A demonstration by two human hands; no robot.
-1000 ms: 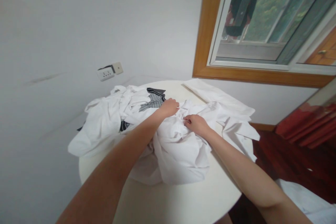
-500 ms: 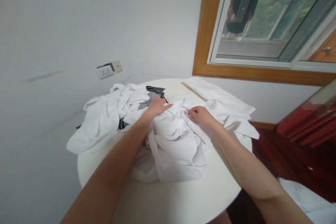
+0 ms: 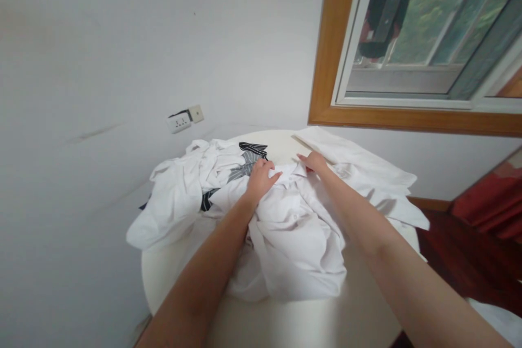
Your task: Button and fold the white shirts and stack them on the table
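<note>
A white button-up shirt (image 3: 299,228) lies bunched in front of me, collar at the far end and small buttons down its middle. My left hand (image 3: 261,176) rests on the left side of the collar, thumb and fingers apart. At the collar's right tip, my right hand (image 3: 313,162) has its fingers closed on the cloth, with one fingertip reaching past the edge; the thumb is mostly hidden. Just beyond my left hand is grey and black striped fabric (image 3: 240,168).
Crumpled white cloth (image 3: 179,185) is heaped on the left of the round white table (image 3: 281,323). Flat white fabric (image 3: 354,160) lies at the right, overhanging the edge. The wall with a socket (image 3: 179,122) and a wood-framed window (image 3: 322,65) stands behind.
My right hand has moved from the shirt's front up to the collar's right tip. My left hand stays by the collar's left side. The whole view has shifted slightly.
</note>
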